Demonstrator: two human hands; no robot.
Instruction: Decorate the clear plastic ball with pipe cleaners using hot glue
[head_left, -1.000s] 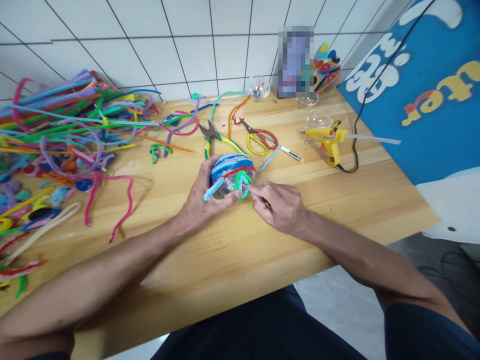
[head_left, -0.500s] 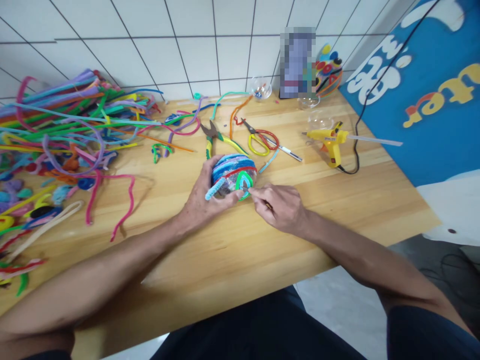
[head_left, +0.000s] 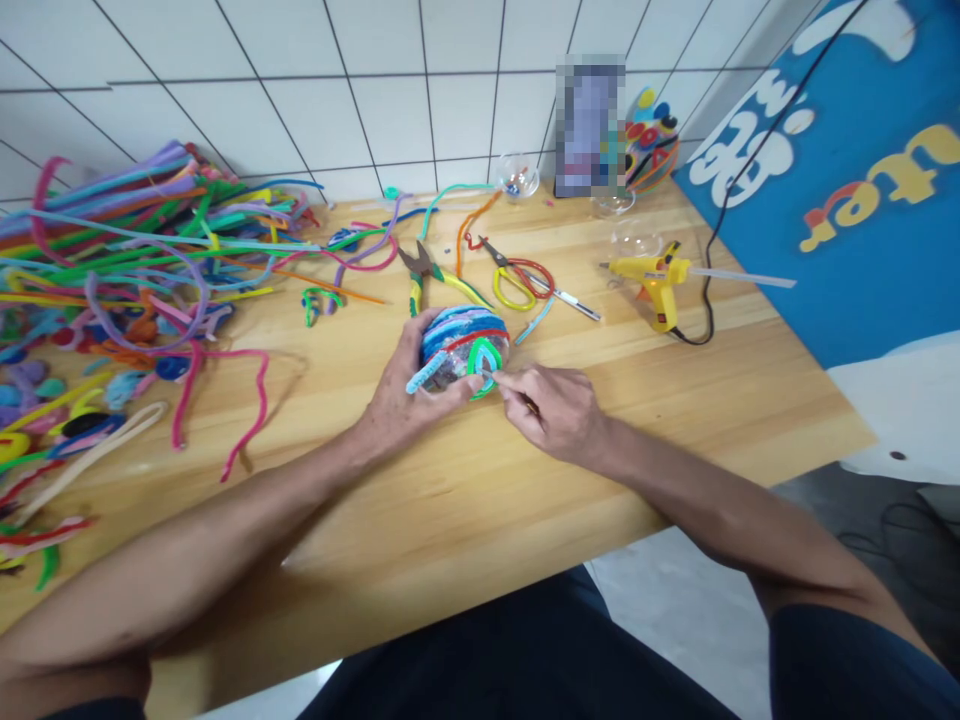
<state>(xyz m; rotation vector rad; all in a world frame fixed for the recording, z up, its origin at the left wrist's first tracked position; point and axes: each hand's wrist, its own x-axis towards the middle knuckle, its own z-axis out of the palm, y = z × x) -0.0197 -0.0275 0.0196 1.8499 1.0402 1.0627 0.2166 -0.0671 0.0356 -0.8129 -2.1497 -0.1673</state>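
Note:
My left hand point(head_left: 409, 395) is wrapped round a clear ball point(head_left: 448, 378), its upper half covered in blue, light blue and lilac pipe cleaners with a red band below. A light blue pipe-cleaner piece point(head_left: 424, 373) sticks out at its lower left. On the ball's front right sits a leaf-shaped loop point(head_left: 475, 353) of green and light blue pipe cleaner, with my left thumb at its edge. My right hand point(head_left: 559, 408) is closed on a slim pointed metal tool point(head_left: 489, 375), whose tip meets the middle of the loop. Its exact kind is mostly hidden by my fingers.
Pliers point(head_left: 426, 268), scissors point(head_left: 517, 275) and a pen point(head_left: 577, 303) lie just beyond the ball. A yellow glue gun point(head_left: 660, 283) with a trailing cord rests at the right. Heaped pipe cleaners point(head_left: 150, 235) cover the left side. Clear plastic half-shells point(head_left: 517, 178) stand near the wall.
The whole view has shifted slightly. Both hands keep their hold, and the tool tip stays at the green and light blue loop, with hardly any movement.

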